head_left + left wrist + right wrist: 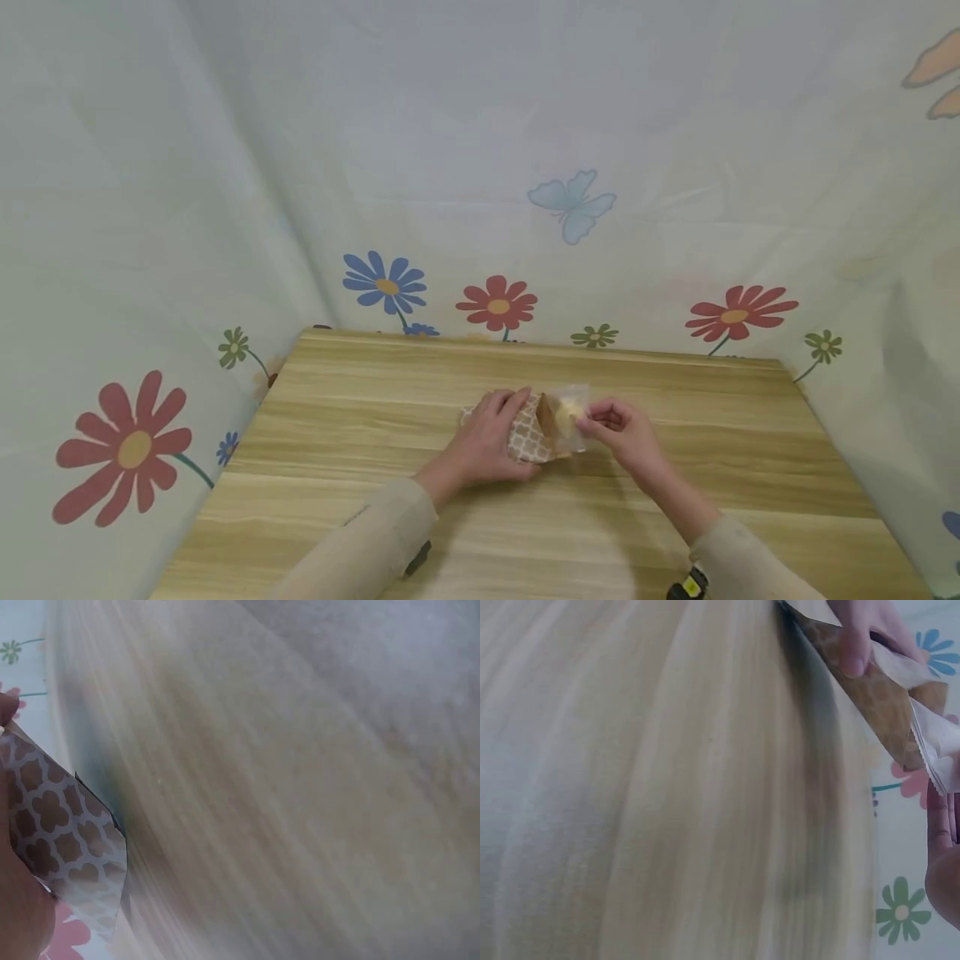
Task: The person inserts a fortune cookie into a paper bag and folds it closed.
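The left grip [487, 442] holds a paper bag [528, 440] beneath it, the right grip [624, 429] pinches a packet [567, 412] at the bag's mouth between them, apparently mid-transfer (in or out, I cannot tell), and the next move calls for a steady bag.

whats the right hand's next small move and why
Probably ease the clear plastic packet with yellowish contents into the brown paper bag with white lattice: the right hand pinches the packet at the open mouth while the left hand holds the bag.
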Demonstrator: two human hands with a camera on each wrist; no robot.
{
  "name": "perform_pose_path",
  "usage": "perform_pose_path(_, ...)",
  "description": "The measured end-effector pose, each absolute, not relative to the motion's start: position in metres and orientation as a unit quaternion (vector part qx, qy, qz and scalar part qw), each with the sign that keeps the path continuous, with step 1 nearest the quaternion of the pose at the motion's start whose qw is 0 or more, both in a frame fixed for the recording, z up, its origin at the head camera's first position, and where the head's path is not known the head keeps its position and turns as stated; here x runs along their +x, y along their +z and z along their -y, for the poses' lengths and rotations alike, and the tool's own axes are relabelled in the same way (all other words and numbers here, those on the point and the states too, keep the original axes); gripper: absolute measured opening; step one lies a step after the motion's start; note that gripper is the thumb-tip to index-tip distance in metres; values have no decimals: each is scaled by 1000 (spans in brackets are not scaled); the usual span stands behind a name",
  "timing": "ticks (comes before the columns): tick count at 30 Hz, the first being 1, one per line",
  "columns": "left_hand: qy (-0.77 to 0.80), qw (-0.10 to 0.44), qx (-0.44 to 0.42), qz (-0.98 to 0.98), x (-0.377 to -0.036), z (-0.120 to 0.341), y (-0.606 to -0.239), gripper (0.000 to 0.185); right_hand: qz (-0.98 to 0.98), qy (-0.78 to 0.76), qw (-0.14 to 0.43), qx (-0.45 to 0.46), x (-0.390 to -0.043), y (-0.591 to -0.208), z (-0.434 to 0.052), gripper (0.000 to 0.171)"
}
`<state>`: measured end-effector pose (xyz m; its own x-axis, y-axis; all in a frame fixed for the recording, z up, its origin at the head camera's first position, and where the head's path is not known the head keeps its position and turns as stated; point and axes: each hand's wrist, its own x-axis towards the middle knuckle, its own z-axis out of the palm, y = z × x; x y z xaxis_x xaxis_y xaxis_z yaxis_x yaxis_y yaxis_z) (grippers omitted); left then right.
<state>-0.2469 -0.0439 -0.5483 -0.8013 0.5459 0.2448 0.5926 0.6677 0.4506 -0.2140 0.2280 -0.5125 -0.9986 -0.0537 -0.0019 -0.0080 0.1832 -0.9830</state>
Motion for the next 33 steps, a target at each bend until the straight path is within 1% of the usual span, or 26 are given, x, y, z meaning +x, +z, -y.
perform_pose_path(10, -215, 80, -310, 923, -247, 39, -553, 124, -790, -612, 35, -21, -209, -512, -225, 28)
perform_pose_path(23, -198, 65, -314, 926, -246, 36, -551, 123, -818, -570, 58, -44, -216, -510, -230, 25)
perform_pose_path(33, -216, 77, -315, 921, -248, 34, -555, 122, -830, -553, 54, -54, -223, -507, -220, 24)
